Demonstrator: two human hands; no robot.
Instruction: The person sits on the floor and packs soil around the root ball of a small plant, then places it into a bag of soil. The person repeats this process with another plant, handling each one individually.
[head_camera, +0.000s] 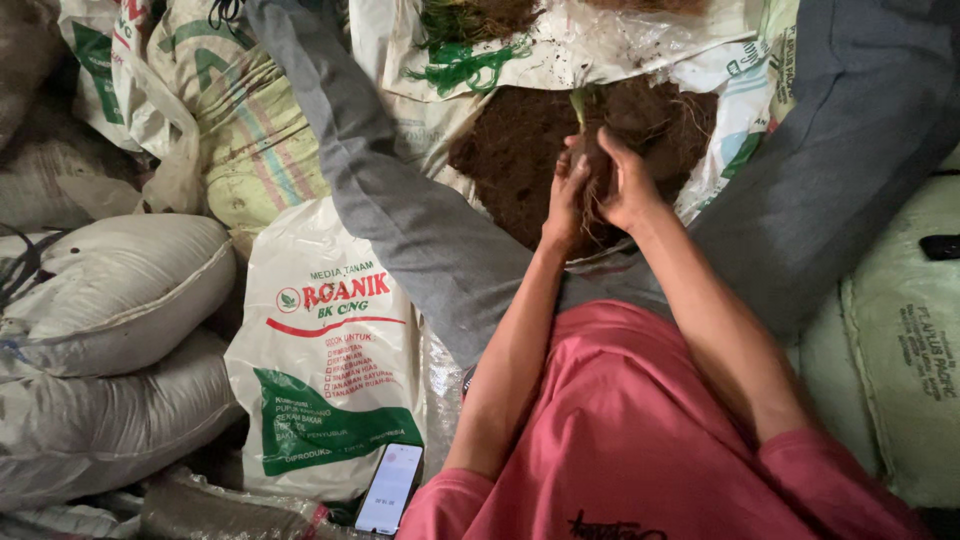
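Left hand (566, 200): fingers curled and pressed against the stringy roots of a small plant (590, 165). Right hand (628, 185): fingers closed around the same root clump from the other side, so the plant is clasped between both palms.

Plant: thin pale-green stem rising from a tangle of fine brown roots, held upright just above a mound of soil (520, 150).

Soil: dark brown, crumbly, fibrous, heaped on an opened white plastic sack (600, 45) dusted with crumbs.

Legs (400, 210): grey soft-knit fabric, stretched either side of the mound. Shirt (620, 430): pink cotton.

Printed bag (325, 350): glossy white plastic, green and red print, plump, upright left of the person. Woven sacks (110, 290): grey-white, rounded, stacked at far left. Phone (390, 488): flat, lit screen, lying below the printed bag.
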